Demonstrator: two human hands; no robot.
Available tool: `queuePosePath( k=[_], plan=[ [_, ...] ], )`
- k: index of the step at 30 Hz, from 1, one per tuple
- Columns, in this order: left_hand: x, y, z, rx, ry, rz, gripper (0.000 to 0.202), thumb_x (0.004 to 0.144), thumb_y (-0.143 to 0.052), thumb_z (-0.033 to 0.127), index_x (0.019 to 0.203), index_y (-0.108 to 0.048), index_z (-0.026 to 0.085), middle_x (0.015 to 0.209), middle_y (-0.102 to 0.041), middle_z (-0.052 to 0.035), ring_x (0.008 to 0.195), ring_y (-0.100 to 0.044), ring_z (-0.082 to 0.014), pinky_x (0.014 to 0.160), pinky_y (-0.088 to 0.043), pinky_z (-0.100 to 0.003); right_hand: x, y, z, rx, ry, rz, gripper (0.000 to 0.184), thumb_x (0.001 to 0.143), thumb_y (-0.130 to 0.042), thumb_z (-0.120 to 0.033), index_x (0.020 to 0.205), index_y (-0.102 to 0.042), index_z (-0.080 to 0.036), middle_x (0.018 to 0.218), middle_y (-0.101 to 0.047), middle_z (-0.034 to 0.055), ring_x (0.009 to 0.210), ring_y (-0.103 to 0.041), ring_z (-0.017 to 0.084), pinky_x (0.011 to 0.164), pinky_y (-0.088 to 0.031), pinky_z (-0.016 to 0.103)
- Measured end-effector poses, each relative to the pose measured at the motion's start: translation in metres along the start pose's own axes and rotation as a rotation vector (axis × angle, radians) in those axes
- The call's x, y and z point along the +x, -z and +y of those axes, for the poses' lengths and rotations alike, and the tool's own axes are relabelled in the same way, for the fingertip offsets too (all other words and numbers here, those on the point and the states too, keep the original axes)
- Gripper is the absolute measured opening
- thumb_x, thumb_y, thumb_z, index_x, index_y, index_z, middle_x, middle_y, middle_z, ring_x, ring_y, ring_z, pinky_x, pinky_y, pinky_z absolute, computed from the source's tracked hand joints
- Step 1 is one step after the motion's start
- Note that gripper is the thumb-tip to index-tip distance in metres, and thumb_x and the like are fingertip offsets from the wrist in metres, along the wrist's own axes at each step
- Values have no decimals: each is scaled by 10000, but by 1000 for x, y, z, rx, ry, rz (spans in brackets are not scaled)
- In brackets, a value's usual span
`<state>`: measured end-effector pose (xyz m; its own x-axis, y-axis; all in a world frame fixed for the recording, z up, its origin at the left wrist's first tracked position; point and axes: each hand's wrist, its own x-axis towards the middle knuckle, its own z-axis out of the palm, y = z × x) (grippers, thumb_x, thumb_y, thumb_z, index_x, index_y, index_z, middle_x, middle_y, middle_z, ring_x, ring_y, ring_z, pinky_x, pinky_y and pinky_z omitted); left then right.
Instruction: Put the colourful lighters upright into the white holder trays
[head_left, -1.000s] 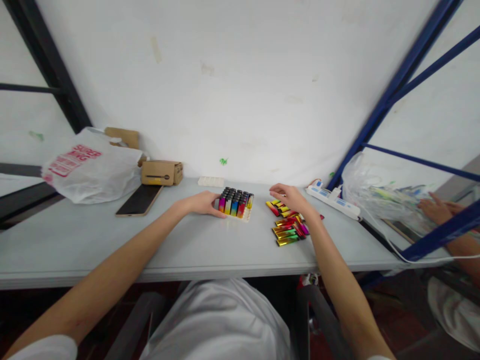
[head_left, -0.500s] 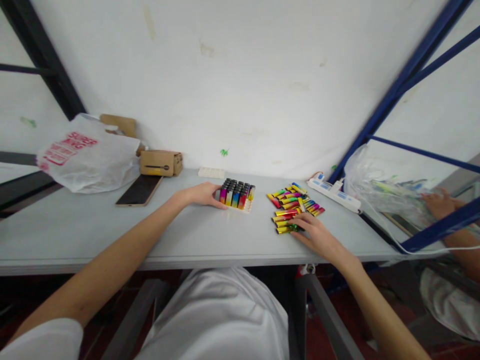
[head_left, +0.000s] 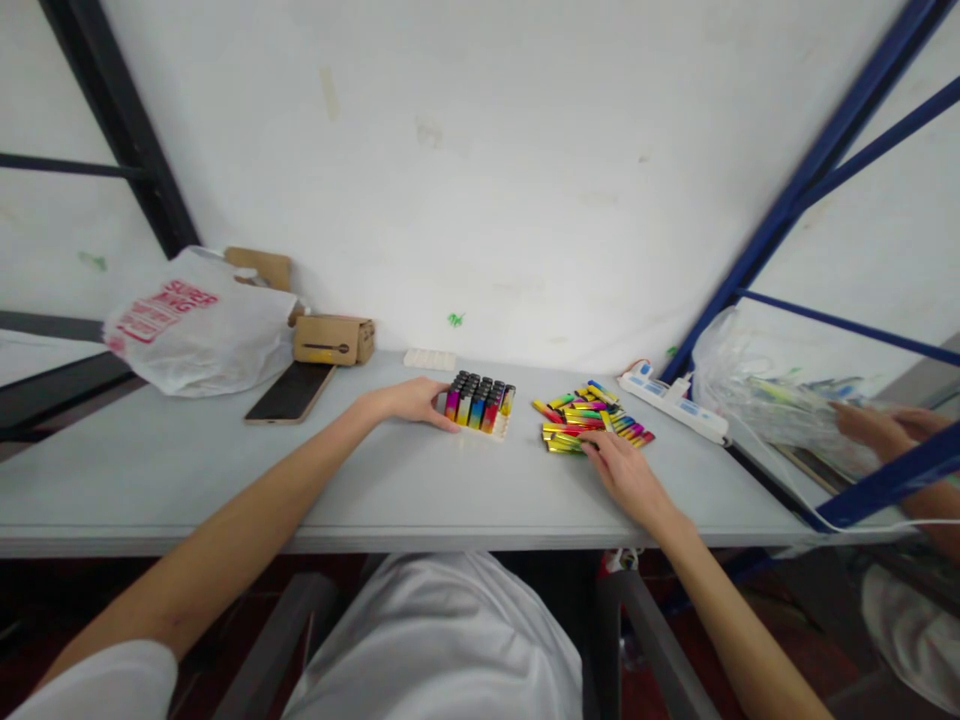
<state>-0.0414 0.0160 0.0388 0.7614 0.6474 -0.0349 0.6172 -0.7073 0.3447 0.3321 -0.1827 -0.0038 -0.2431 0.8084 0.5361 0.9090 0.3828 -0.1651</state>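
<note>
Left hand (head_left: 420,399) clasps tray (head_left: 500,427) edge; gap; right hand (head_left: 624,472) curled at lighters (head_left: 581,414), hold unclear

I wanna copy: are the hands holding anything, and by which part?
The left hand holds the tray of upright lighters by its left end. The right hand is at the loose lighters; whether it grips one cannot be told.

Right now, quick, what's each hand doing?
Left hand: closed on the left end of the lighter tray.
Right hand: at loose lighters; grip can't be told.
</note>
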Motion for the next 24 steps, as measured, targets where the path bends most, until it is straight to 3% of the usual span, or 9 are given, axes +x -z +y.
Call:
queuePosePath(
  k=[3, 6, 11, 13, 16, 18, 20, 22, 24],
  plan=[
    [-2, 2, 4, -11, 10, -5, 730, 715, -754, 702, 1210, -678, 171, 1042, -757, -66, 867, -683, -243, 746, -478, -273, 20, 1, -1, 190, -118, 66, 356, 1061, -461, -439, 1169, -707, -205, 1002, -777, 111, 881, -733, 261, 825, -574, 392],
    [-4, 4, 5, -23, 18, -5, 725, 711, -755, 698, 1199, -684, 167, 1017, -750, -60, 860, -671, -237, 729, -471, -270, 51, -3, -4, 449, -187, 133, 371, 985, -594, -521, 1090, -745, -198, 1062, -772, 98, 906, -713, 241, 824, -560, 357],
    [-3, 4, 1, -55, 29, -15, 706, 705, -766, 682, 1176, -681, 164, 961, -738, -37, 832, -652, -219, 719, -467, -261, 106, -20, -23, 1035, -380, 245, 431, 828, -749, -634, 865, -701, -207, 774, -678, 4, 753, -636, 170, 709, -549, 283],
    [-3, 4, 0, -58, 27, -14, 701, 707, -768, 676, 1175, -679, 162, 954, -735, -36, 825, -647, -215, 713, -460, -257, 123, -26, -35, 1271, -441, 296, 473, 772, -790, -666, 825, -637, -222, 820, -676, -2, 806, -654, 170, 719, -577, 280],
    [-2, 4, -1, -57, 19, -13, 706, 721, -760, 671, 1198, -672, 159, 955, -734, -37, 822, -638, -215, 704, -447, -257, 137, -32, -51, 1509, -511, 244, 483, 811, -765, -675, 898, -568, -242, 988, -719, 25, 863, -704, 190, 714, -614, 325],
    [-2, 3, -1, -53, 14, -13, 720, 728, -755, 676, 1221, -665, 160, 955, -734, -36, 821, -633, -216, 704, -442, -259, 140, -34, -56, 1547, -549, 184, 477, 855, -723, -677, 914, -519, -249, 970, -729, 35, 792, -714, 189, 671, -613, 336],
    [-2, 2, -2, -39, 18, -8, 732, 729, -750, 690, 1227, -665, 160, 951, -731, -38, 808, -628, -217, 695, -438, -263, 141, -36, -59, 1498, -560, 143, 476, 865, -705, -681, 922, -501, -255, 794, -691, -2, 643, -665, 161, 571, -568, 289],
    [-2, 1, -3, -23, 32, -5, 740, 722, -748, 706, 1213, -671, 157, 932, -724, -40, 787, -624, -219, 679, -432, -268, 141, -39, -58, 1437, -530, 102, 481, 849, -707, -690, 931, -511, -259, 601, -538, -74, 492, -528, 116, 466, -449, 220],
    [-2, 0, -3, -19, 39, 0, 734, 717, -745, 717, 1188, -680, 159, 906, -715, -38, 775, -622, -218, 671, -430, -268, 142, -42, -57, 1380, -487, 64, 486, 843, -687, -707, 914, -511, -260, 530, -349, -125, 421, -349, 83, 425, -308, 189]
  ],
)
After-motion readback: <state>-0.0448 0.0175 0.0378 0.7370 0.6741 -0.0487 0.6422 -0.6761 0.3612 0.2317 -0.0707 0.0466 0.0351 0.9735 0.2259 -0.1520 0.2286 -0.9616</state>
